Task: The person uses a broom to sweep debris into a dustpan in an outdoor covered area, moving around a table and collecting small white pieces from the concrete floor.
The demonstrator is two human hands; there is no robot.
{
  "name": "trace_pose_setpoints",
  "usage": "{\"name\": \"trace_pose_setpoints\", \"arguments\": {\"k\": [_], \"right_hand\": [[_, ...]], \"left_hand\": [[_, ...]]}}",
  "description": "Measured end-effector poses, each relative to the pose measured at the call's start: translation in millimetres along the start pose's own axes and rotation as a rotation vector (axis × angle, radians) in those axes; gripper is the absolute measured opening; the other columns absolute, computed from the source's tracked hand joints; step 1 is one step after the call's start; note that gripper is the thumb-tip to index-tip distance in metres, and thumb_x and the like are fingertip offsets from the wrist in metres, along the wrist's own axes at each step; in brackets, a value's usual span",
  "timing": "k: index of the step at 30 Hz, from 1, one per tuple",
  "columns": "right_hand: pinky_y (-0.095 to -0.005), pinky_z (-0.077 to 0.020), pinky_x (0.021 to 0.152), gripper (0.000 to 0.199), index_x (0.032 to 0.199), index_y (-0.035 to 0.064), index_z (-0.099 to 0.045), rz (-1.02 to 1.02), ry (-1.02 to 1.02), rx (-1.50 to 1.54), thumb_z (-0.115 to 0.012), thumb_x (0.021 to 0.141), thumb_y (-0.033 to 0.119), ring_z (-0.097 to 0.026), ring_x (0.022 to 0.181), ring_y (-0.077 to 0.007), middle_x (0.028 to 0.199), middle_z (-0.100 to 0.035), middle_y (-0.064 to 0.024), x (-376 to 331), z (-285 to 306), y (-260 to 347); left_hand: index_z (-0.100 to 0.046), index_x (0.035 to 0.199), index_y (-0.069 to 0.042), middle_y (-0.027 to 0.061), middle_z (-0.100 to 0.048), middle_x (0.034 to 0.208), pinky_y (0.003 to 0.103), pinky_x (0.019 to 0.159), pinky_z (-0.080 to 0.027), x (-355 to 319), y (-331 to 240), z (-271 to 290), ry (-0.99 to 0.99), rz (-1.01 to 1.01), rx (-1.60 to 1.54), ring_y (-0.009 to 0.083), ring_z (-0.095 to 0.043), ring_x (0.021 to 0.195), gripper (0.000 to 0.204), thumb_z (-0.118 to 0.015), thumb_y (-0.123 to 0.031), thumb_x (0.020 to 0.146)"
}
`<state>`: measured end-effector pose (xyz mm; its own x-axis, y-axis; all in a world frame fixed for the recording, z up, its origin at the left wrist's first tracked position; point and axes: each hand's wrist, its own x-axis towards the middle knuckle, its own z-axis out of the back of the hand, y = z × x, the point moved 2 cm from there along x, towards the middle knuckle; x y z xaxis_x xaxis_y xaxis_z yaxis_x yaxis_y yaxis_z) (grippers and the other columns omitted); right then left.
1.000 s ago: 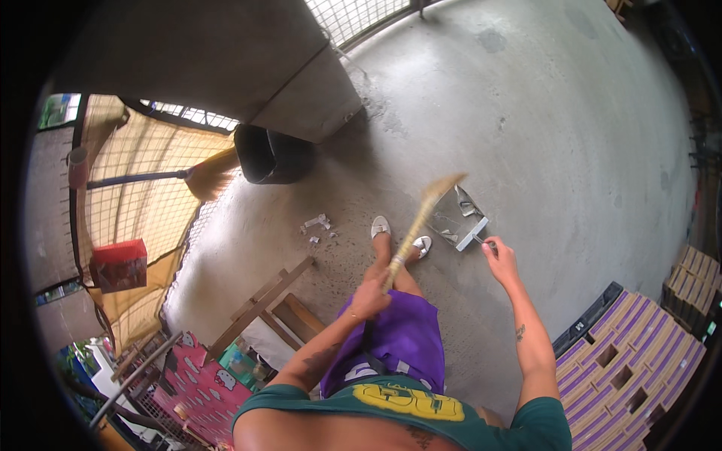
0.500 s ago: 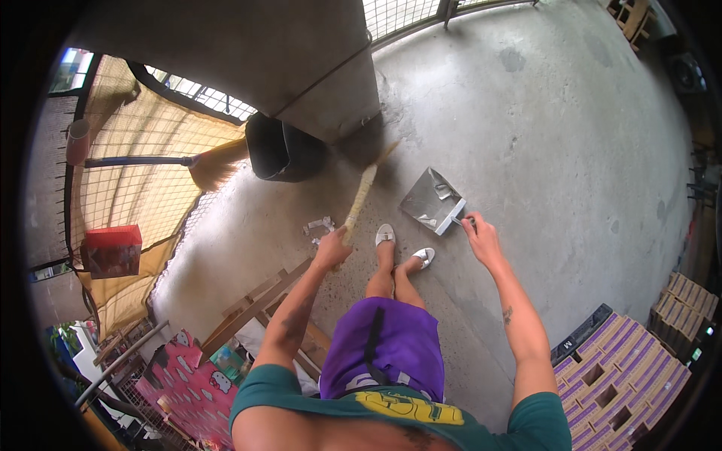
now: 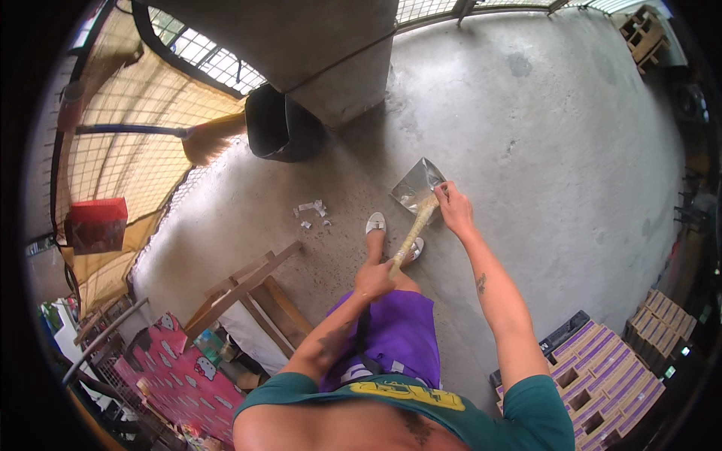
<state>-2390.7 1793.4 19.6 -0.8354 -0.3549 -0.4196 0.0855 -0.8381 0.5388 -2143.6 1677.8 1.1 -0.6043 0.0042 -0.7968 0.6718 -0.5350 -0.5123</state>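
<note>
My left hand (image 3: 374,281) is closed around the lower end of a stick broom (image 3: 408,244) with a pale yellow wrapping. The broom slants up and to the right, its far end over the metal dustpan (image 3: 411,183). My right hand (image 3: 456,210) is closed at the dustpan's handle side; the handle itself is mostly hidden by the fingers and the broom. Some crumpled light scraps seem to lie in the pan. White paper scraps (image 3: 310,207) are scattered on the floor, left of my feet in white shoes (image 3: 376,222).
A black bin (image 3: 280,128) stands against the concrete pillar (image 3: 323,60). Another broom (image 3: 203,141) hangs at the mesh wall on the left. A wooden frame (image 3: 248,289) lies near my left arm, and stacked cartons (image 3: 602,376) are at the lower right.
The broom has swung right, from near the pillar to over the dustpan, with my left hand moving right and nearer my body. My right hand and the dustpan have shifted slightly left.
</note>
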Motion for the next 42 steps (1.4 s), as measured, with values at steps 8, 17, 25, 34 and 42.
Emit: {"name": "trace_pose_setpoints", "arguments": {"k": [8,17,25,34,42], "right_hand": [[-0.0471,-0.0469,0.065,0.032,0.101,0.0096,-0.054,0.092,-0.005,0.021,-0.052,0.093,0.041,-0.064,0.076,-0.0383,0.08,-0.067,-0.0168,-8.6,-7.5,-8.3],[-0.0388,-0.0426,0.054,0.03,0.097,0.004,-0.053,0.265,0.159,0.043,-0.053,0.095,0.034,-0.057,0.058,-0.0329,0.065,-0.06,-0.0162,-25.9,13.5,-13.9],[-0.0451,-0.0425,0.057,0.031,0.095,0.0072,-0.053,0.619,0.415,-0.244,-0.054,0.093,0.038,-0.059,0.064,-0.0382,0.066,-0.06,-0.0166,-60.7,-1.0,68.7],[-0.0466,-0.0442,0.058,0.029,0.092,0.0092,-0.051,0.801,0.587,-0.253,-0.055,0.092,0.038,-0.06,0.069,-0.039,0.067,-0.06,-0.0163,-88.8,-113.1,148.3],[-0.0477,-0.0452,0.056,0.031,0.09,0.0101,-0.05,0.823,0.496,-0.323,-0.054,0.091,0.041,-0.061,0.068,-0.0385,0.069,-0.062,-0.0155,-93.0,-176.3,182.9]], "left_hand": [[-0.051,0.12,-0.003,0.0246,-0.066,0.086,0.049,0.074,-0.052,32.1,42.0,88.0,-0.357,0.248,-0.175,0.0404,-0.064,0.084,0.05,-0.063,-0.016,0.073],[-0.047,0.133,-0.011,0.0254,-0.063,0.101,0.045,0.083,-0.05,-47.4,51.0,-49.8,-0.465,0.202,-0.364,0.0416,-0.061,0.094,0.068,-0.063,-0.016,0.067],[-0.049,0.131,-0.006,0.0274,-0.065,0.091,0.044,0.078,-0.051,-149.1,168.7,-48.8,-0.94,0.51,-0.651,0.0398,-0.065,0.087,0.067,-0.061,-0.015,0.066],[-0.062,0.109,-0.001,0.0185,-0.068,0.084,0.038,0.07,-0.054,-85.0,335.1,3.0,-0.876,0.849,-0.807,0.0274,-0.069,0.073,0.043,-0.064,-0.013,0.068],[-0.049,0.131,-0.004,0.023,-0.067,0.091,0.043,0.072,-0.054,-37.2,218.4,-84.0,-0.827,0.621,-0.601,0.0338,-0.068,0.085,0.065,-0.064,-0.013,0.068]]}}
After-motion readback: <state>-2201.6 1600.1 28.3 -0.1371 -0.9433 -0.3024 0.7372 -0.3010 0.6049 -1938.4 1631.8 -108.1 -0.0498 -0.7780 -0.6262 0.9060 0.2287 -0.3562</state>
